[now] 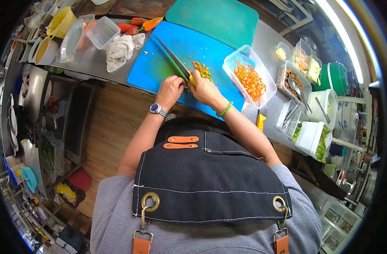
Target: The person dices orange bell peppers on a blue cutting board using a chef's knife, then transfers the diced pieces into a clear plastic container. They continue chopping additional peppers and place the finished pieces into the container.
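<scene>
A blue cutting board (144, 65) lies before me at the counter's near edge. My right hand (204, 91) is closed round the yellow handle of a kitchen knife (172, 56), its long blade pointing to the far left across the board. Right beside the handle, my left hand (170, 91) has its fingers curled and pinched together low over the board; what they hold is hidden. Chopped yellow-orange pepper (203, 70) is heaped just beyond the right hand. To the right, a clear plastic tub (267, 99) holds diced red and orange pepper (248, 80), its left side over the board.
Whole red and orange peppers (151, 24) and a crumpled white cloth (120, 53) lie beyond the board's left side. A green board (212, 21) is behind it. A yellow-handled tool (261, 122) lies near the front edge. Food containers, one with spoons (298, 89), crowd the right.
</scene>
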A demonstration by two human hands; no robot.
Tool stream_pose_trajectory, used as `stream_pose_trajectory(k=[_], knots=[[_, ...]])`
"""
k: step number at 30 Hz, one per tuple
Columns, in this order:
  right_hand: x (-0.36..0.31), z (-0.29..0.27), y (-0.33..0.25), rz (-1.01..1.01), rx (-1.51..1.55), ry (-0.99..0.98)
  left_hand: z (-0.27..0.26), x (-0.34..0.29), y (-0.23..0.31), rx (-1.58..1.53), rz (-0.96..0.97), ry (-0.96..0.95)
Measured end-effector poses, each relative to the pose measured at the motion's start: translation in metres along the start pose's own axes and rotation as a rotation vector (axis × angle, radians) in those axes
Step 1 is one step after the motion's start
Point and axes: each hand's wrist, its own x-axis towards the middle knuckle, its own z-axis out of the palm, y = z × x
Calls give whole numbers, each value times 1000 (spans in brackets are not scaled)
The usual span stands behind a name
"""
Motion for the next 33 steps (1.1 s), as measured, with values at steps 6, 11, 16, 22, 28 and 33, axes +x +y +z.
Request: stream_pose_trajectory(k=[6, 11, 16, 22, 28, 33], knots=[[-40, -2, -5, 37, -46, -66, 3, -2, -4, 84, -16, 24], [-31, 15, -1, 34, -27, -37, 1, 0, -6, 24, -7, 2], [8, 2, 2, 18, -1, 11, -4, 2, -4, -22, 9, -43], [-32, -2, 0, 35, 53, -8, -4, -3, -10, -82, -18, -28], [-51, 12, -5, 103, 71, -28, -4, -1, -5, -5, -5, -42], [-52, 15, -9, 90, 7, -23, -2, -2, -6, 20, -1, -30]])
